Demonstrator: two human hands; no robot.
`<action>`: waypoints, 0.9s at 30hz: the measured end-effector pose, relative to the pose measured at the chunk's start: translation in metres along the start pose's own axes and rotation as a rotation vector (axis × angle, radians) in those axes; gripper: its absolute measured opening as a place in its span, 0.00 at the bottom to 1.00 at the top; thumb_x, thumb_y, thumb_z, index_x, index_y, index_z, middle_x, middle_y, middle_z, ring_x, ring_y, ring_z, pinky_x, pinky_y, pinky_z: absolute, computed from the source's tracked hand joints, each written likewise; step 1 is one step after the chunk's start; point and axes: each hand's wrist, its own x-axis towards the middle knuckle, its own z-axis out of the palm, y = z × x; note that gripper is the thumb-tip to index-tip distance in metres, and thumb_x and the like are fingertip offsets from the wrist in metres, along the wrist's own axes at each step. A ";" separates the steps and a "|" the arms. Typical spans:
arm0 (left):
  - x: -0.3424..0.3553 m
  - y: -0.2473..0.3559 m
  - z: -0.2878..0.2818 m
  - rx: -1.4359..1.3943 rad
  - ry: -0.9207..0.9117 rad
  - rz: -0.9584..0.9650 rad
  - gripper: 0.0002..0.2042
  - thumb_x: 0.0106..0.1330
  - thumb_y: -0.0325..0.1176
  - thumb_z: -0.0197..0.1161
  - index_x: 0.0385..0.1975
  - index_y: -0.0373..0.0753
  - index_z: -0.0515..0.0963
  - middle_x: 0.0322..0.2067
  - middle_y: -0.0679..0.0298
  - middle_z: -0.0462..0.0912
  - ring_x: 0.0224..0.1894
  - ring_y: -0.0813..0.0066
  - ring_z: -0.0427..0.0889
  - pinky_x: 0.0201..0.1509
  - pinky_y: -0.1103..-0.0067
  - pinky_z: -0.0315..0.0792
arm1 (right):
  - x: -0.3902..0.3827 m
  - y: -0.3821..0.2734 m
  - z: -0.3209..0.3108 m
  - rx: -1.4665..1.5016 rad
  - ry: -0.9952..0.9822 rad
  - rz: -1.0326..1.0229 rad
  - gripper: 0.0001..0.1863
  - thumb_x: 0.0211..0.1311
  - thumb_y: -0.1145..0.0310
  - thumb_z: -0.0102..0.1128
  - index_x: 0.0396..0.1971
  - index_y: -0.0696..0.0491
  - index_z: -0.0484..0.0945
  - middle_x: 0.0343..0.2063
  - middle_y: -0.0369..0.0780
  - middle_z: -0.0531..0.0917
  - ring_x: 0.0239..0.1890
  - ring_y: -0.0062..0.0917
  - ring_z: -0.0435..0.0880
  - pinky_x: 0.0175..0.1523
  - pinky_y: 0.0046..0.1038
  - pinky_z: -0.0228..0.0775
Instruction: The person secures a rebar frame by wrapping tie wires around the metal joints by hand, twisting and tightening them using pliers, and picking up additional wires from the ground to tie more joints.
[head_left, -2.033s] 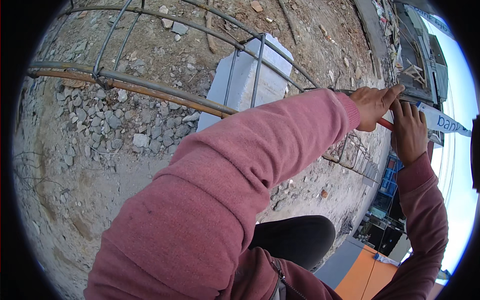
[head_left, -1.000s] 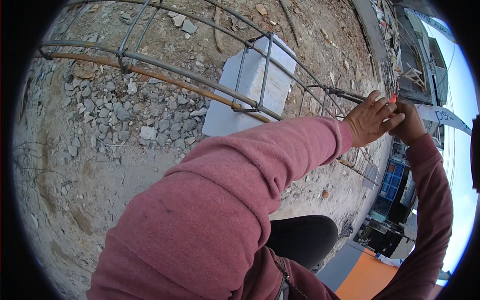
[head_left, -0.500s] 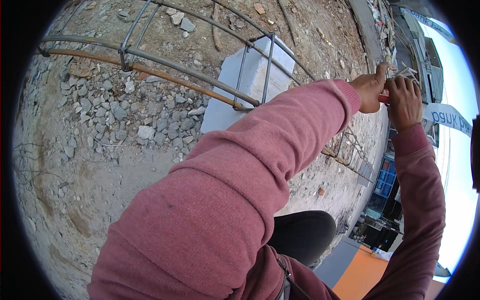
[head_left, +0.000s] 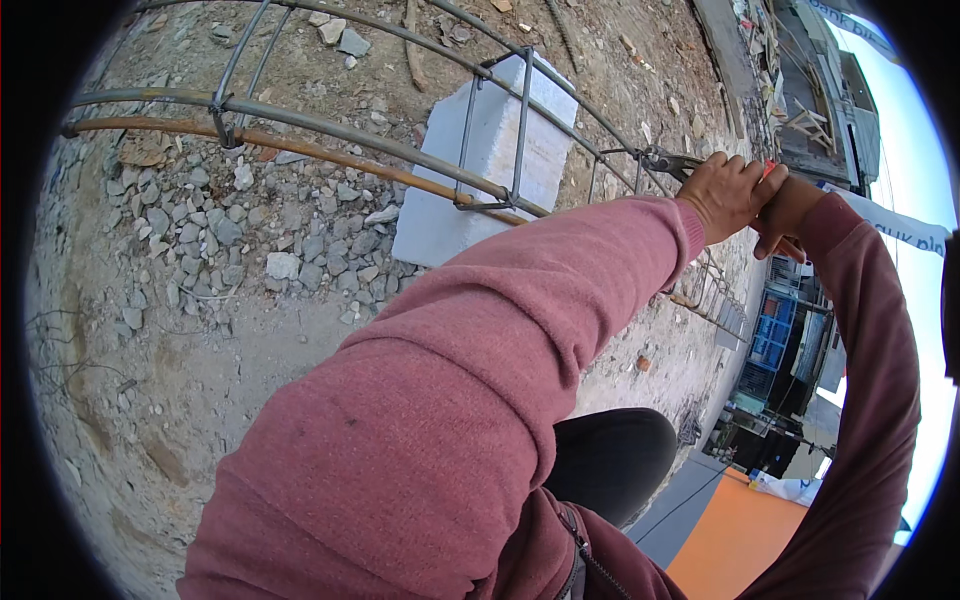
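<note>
A pair of pincers (head_left: 672, 163) with dark metal jaws reaches a crossbar of the rebar cage (head_left: 340, 128). A bit of red handle shows between my hands. My left hand (head_left: 722, 195) is closed over the pincers just behind the jaws. Right beside it, my right hand (head_left: 785, 212) is curled round the handle end, partly hidden by the left. The cage has long bars, some rusty, joined by square stirrups. It lies across a white block (head_left: 490, 135). Whether wire is in the jaws is too small to tell.
Grey gravel (head_left: 230, 225) and broken stones cover the ground below the cage. A second rebar cage (head_left: 715, 290) runs farther off. White printed tape (head_left: 900, 222) crosses behind my right wrist. My dark-clad knee (head_left: 620, 460) is close, beside an orange panel (head_left: 735, 530).
The pincers' jaws have come into sight at the cage. My left hand has turned over, from thumb raised to knuckles up. The right hand has moved down beside it.
</note>
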 end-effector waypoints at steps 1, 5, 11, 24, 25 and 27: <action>0.000 -0.004 -0.011 -0.088 0.031 0.007 0.39 0.59 0.38 0.57 0.64 0.37 0.40 0.45 0.55 0.69 0.47 0.63 0.71 0.54 0.72 0.64 | -0.019 -0.005 -0.001 -0.080 0.263 -0.002 0.29 0.28 0.58 0.75 0.37 0.53 0.78 0.26 0.38 0.81 0.37 0.28 0.77 0.45 0.26 0.65; 0.011 -0.033 -0.061 -0.544 -0.377 -0.124 0.46 0.48 0.24 0.58 0.62 0.32 0.31 0.45 0.42 0.69 0.52 0.48 0.69 0.56 0.68 0.65 | -0.050 -0.031 0.044 -0.513 1.372 0.030 0.35 0.33 0.64 0.72 0.47 0.51 0.67 0.32 0.41 0.75 0.38 0.32 0.76 0.45 0.32 0.65; -0.013 0.001 -0.029 -0.184 0.108 0.091 0.41 0.54 0.28 0.54 0.63 0.35 0.35 0.50 0.48 0.63 0.59 0.55 0.59 0.64 0.64 0.52 | -0.003 0.010 0.038 -0.012 1.034 -0.033 0.22 0.38 0.71 0.68 0.39 0.54 0.74 0.33 0.42 0.79 0.41 0.35 0.77 0.46 0.35 0.67; 0.003 -0.042 -0.045 -0.602 -0.032 -0.106 0.47 0.46 0.28 0.63 0.62 0.33 0.34 0.42 0.48 0.69 0.51 0.60 0.71 0.60 0.68 0.61 | -0.029 -0.020 0.043 -0.585 1.663 -0.146 0.26 0.40 0.73 0.60 0.46 0.52 0.69 0.31 0.39 0.76 0.40 0.30 0.75 0.50 0.29 0.63; 0.002 -0.037 -0.044 -0.714 -0.089 -0.104 0.47 0.44 0.25 0.61 0.61 0.33 0.35 0.48 0.45 0.65 0.57 0.56 0.64 0.65 0.62 0.52 | -0.019 -0.010 0.040 -0.593 1.664 -0.138 0.26 0.40 0.73 0.60 0.46 0.52 0.69 0.31 0.39 0.76 0.40 0.30 0.75 0.50 0.29 0.63; -0.004 -0.013 -0.033 -0.494 0.075 -0.065 0.47 0.43 0.24 0.60 0.62 0.33 0.34 0.52 0.44 0.60 0.59 0.53 0.60 0.66 0.59 0.47 | 0.003 0.011 0.033 -0.247 1.197 -0.012 0.25 0.45 0.66 0.59 0.47 0.52 0.68 0.39 0.42 0.77 0.45 0.35 0.74 0.52 0.33 0.63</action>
